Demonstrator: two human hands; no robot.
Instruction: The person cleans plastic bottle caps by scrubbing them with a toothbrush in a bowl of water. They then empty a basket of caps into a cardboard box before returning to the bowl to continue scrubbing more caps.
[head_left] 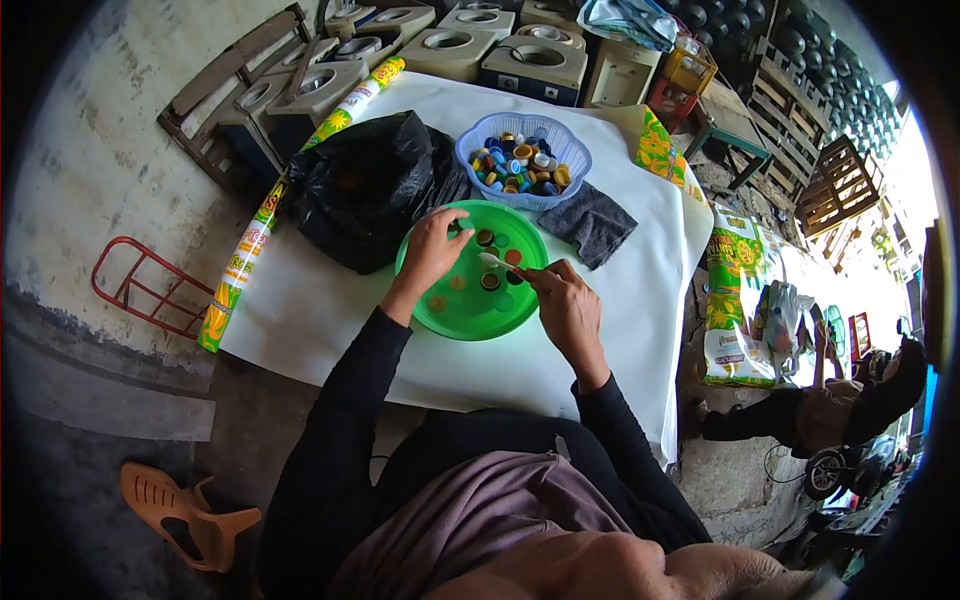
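A green plastic basin sits on the white-covered table, with several bottle caps lying apart inside it. Over its left rim is my left hand, thumb and fingers curled around what looks like a small dark green bottle cap, partly hidden. My right hand grips the handle of a toothbrush from the right side. The brush's white head points left over the middle of the basin, close to the caps. Behind the basin, a blue plastic basket holds a pile of mixed-colour caps.
A black plastic bag slumps left of the basin, and a dark grey cloth lies to its right. A printed roll runs along the table's left edge. An orange plastic chair stands lower left. Another person is at far right.
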